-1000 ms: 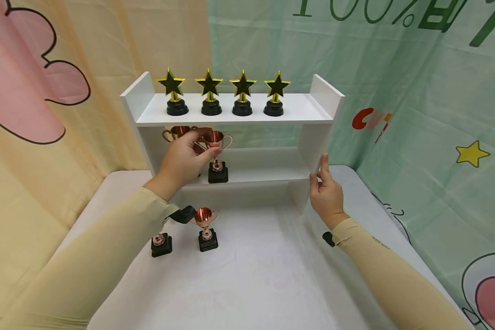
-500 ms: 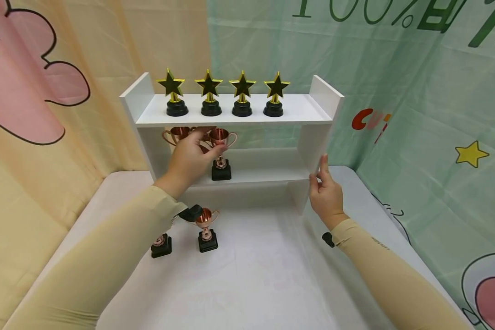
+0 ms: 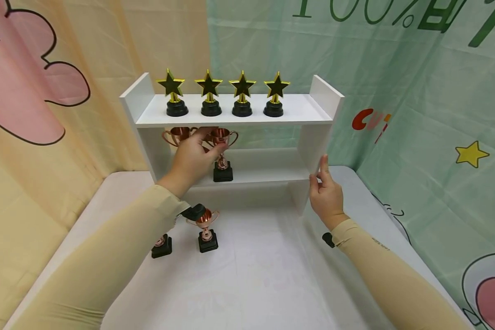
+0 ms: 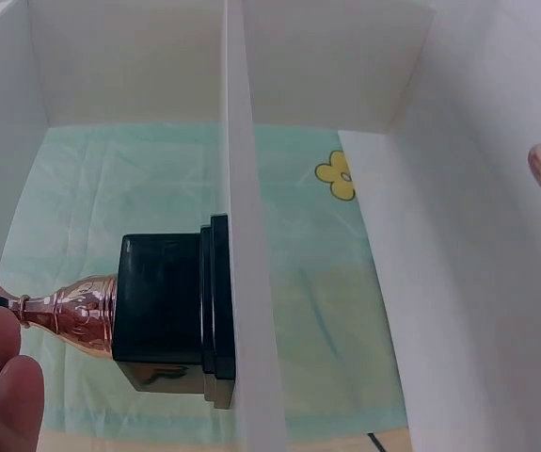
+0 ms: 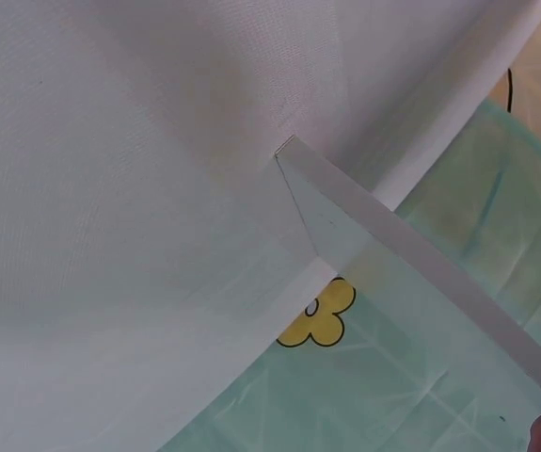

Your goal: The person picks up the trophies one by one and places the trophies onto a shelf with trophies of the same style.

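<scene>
A copper cup (image 3: 222, 163) is held upright in the middle bay of the white shelf unit (image 3: 235, 123), near the centre of the frame. Its bowl is pinched by the left hand (image 3: 191, 160) — thumb in front, the other fingers partly hidden. In the left wrist view its black base (image 4: 162, 299) appears to meet the shelf board (image 4: 253, 301), though firm contact cannot be confirmed. Right of centre, the side panel (image 3: 311, 144) is touched by the right hand (image 3: 327, 195), with the index finger held straight.

The cup can be expected to be light, stiff and rather slippery, given its polished sheen; most of the weight is probably carried by the blocky base. The slim stem and thin handles are judged the weakest parts — a hold is best taken round the bowl or low on the base. Care is called for near the second cup (image 3: 179, 132), partly covered by the left hand, since handles could be snagged.
</scene>
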{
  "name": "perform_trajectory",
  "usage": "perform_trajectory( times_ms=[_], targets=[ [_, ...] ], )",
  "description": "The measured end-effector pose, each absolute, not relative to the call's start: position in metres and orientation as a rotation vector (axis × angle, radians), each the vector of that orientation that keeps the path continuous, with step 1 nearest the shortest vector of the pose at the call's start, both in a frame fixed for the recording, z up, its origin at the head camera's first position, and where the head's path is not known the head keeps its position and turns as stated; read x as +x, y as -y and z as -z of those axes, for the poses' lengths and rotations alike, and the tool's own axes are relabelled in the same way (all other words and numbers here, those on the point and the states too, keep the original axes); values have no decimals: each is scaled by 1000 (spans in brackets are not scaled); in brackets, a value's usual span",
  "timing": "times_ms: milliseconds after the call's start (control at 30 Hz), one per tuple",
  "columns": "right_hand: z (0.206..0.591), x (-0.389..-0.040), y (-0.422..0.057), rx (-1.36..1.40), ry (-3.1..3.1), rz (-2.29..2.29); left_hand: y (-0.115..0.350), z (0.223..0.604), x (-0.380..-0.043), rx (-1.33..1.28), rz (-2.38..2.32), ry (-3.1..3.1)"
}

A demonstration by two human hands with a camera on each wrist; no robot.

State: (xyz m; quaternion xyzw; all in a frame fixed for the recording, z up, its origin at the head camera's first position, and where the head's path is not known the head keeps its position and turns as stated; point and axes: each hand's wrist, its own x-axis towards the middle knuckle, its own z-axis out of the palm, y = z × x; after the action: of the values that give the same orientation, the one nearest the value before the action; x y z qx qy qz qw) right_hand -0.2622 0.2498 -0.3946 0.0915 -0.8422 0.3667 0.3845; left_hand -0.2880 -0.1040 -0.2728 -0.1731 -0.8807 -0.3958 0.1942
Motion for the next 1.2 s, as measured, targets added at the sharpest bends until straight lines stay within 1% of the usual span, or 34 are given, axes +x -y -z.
perform_trajectory(
  times_ms=[1200],
  targets=[
    [396,-263,-249,229,2147,-933,101,273,-292,-432,1132,2471]
  ],
)
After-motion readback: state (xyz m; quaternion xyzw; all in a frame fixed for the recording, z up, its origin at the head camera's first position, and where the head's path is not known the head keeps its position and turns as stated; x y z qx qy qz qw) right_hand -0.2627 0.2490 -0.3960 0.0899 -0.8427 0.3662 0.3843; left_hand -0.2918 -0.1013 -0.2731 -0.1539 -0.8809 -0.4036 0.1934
